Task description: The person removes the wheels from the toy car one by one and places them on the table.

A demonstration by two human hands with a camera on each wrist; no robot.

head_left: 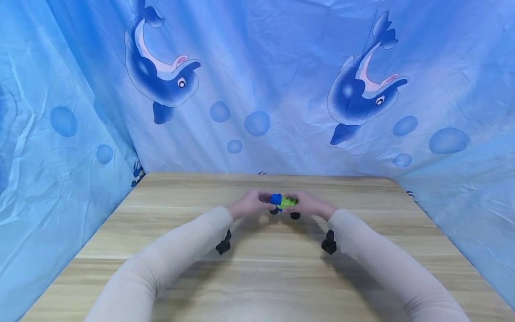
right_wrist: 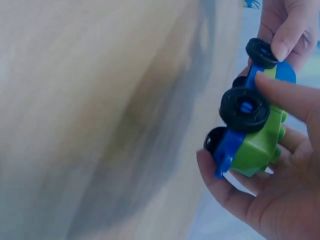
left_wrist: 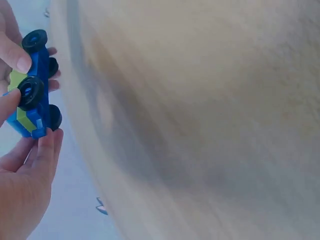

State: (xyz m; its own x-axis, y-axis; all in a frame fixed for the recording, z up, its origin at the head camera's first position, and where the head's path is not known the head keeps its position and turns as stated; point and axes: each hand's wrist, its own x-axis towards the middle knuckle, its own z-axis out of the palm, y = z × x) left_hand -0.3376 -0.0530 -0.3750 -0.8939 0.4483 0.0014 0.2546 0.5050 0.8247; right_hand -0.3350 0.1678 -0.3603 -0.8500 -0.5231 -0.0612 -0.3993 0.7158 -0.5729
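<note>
A small toy truck (head_left: pixel 288 202) is held up over the far part of the table by both hands. It has a blue chassis and cab, a lime-green body (right_wrist: pixel 256 150) and black wheels (right_wrist: pixel 245 110). My left hand (head_left: pixel 248 204) grips the blue cab end, its thumb touching a wheel (left_wrist: pixel 31 93) in the left wrist view. My right hand (head_left: pixel 309 205) holds the green end, with the thumb along the side and fingers beneath, as the right wrist view shows. Palms and some fingertips are hidden behind the truck.
The wood-grain table (head_left: pixel 257 277) spreads beneath both forearms. Blue curtains (head_left: pixel 281 58) printed with dolphins and bubbles hang behind it and at both sides. A black wrist camera (head_left: pixel 223 242) sits under the left wrist, and another camera (head_left: pixel 329 242) under the right.
</note>
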